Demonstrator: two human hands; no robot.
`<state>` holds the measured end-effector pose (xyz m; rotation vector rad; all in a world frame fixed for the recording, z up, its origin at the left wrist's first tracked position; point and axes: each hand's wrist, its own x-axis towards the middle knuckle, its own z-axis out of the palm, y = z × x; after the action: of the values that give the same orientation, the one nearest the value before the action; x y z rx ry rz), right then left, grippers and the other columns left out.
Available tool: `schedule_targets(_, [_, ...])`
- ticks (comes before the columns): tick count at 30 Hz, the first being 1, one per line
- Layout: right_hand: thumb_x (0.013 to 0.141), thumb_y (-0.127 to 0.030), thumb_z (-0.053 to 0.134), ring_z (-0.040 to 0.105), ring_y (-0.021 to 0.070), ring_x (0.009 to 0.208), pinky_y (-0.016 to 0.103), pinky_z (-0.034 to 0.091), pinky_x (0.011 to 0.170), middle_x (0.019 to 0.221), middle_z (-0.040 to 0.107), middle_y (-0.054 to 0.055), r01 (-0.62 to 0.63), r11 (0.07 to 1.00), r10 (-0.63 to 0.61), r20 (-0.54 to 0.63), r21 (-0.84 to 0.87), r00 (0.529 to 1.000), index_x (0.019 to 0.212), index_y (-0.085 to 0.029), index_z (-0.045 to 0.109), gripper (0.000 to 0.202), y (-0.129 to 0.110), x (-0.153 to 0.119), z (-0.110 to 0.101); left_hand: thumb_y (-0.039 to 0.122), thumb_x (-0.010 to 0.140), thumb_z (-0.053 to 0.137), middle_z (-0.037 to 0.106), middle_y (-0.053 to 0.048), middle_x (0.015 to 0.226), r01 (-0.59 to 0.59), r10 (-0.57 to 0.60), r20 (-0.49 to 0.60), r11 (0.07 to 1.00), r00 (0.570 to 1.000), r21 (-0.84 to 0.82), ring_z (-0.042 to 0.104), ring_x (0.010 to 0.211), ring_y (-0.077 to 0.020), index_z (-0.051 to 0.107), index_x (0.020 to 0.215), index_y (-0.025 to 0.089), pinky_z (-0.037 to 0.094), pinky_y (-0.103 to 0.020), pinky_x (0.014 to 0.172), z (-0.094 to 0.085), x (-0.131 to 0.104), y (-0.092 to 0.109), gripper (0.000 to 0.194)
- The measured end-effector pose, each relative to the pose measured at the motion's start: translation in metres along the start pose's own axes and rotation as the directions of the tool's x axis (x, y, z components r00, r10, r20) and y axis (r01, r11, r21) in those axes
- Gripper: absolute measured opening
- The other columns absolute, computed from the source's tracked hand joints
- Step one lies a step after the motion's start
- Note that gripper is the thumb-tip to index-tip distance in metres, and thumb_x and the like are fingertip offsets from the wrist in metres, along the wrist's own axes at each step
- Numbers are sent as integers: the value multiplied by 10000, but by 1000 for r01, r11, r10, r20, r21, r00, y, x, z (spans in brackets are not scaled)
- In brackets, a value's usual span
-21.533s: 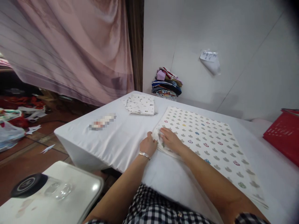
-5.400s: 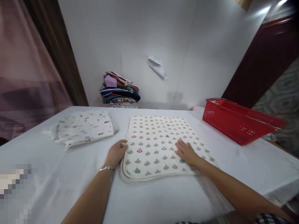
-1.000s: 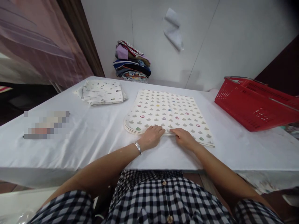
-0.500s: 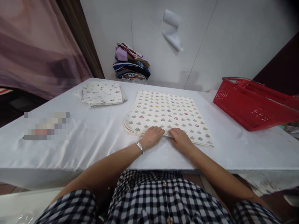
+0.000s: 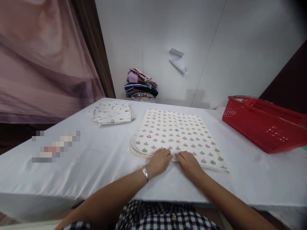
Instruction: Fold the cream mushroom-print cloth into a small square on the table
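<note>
Cloth extends beyond left hand and right hand, near edge in each grip.

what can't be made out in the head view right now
- patterned cloth: underside, hidden by its own top layer
- left hand and right hand: some fingertips, curled out of sight
- flat object: details, pixelated
- red basket: right end, cut off by the frame edge

Patterned cloth: cream, printed with rows of grey motifs and scattered coloured ones; folded in layers, laid flat, one corner rounded; placed left of red basket.
</note>
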<state>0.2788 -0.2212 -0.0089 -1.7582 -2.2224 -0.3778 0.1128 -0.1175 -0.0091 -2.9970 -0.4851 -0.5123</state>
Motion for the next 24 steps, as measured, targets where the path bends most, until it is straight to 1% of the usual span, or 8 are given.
schedule_targets(3, [845, -88, 427, 498, 207, 818, 327, 388, 700, 868, 570, 80, 0, 1000, 1, -31, 15, 1000, 934, -162, 572, 186, -4, 3, 6, 153, 860, 436, 565, -38, 887, 31, -31, -15, 999, 999, -10, 499, 829, -185, 559, 821, 190, 392, -334, 705, 4, -1, 2, 135])
schedule_targets(6, [838, -67, 411, 498, 192, 751, 315, 394, 664, 807, 559, 64, 31, 999, -31, -4, 9, 1000, 882, -162, 567, 188, -3, 5, 12, 138, 856, 430, 561, -37, 859, 23, -23, -4, 1000, 1000, -11, 499, 809, -179, 547, 813, 187, 392, -330, 700, 6, -2, 2, 134])
schedule_targets(9, [832, -50, 393, 504, 194, 750, 321, 408, 666, 802, 555, 63, 77, 997, -78, 26, 16, 997, 875, -164, 558, 205, 2, 5, 16, 118, 842, 432, 557, -41, 879, 36, -36, 3, 999, 999, 9, 496, 812, -184, 531, 832, 182, 395, -335, 706, 3, -5, -4, 118])
schedule_targets(11, [834, -52, 387, 512, 200, 769, 331, 418, 677, 823, 560, 70, 84, 996, -85, 27, 34, 996, 888, -165, 555, 209, 4, 5, 17, 92, 822, 439, 555, -48, 897, 67, -68, 15, 997, 998, 30, 492, 824, -191, 526, 854, 176, 397, -341, 713, 0, -11, -15, 126])
schedule_targets(13, [836, -58, 378, 520, 205, 788, 339, 428, 683, 852, 568, 79, 79, 996, -80, 21, 51, 997, 907, -168, 553, 218, 5, 4, 18, 63, 805, 433, 555, -55, 902, 113, -114, 30, 993, 993, 47, 490, 832, -195, 527, 868, 172, 398, -347, 729, -5, -20, -30, 157])
schedule_targets(19, [839, -80, 360, 545, 197, 807, 333, 451, 684, 894, 585, 77, 95, 993, -95, -1, 76, 995, 961, -188, 543, 245, 8, 0, 22, 34, 779, 422, 569, -71, 917, 248, -250, 22, 966, 968, 67, 489, 866, -202, 547, 882, 162, 400, -350, 762, -24, -62, -85, 207])
schedule_targets(21, [849, -101, 377, 548, 191, 816, 327, 455, 699, 912, 586, 70, 104, 990, -105, 1, 92, 995, 973, -196, 538, 224, 9, -2, 24, 41, 793, 410, 572, -62, 883, 263, -264, 10, 962, 964, 68, 490, 831, -190, 550, 825, 159, 404, -333, 752, -29, -76, -97, 186])
schedule_targets(24, [841, -106, 403, 550, 189, 830, 325, 459, 721, 930, 590, 66, 105, 988, -104, -17, 110, 994, 981, -201, 531, 213, 9, -4, 26, 78, 842, 374, 570, -46, 820, 225, -225, -16, 973, 974, 48, 491, 785, -170, 557, 792, 164, 406, -328, 762, -34, -91, -107, 209])
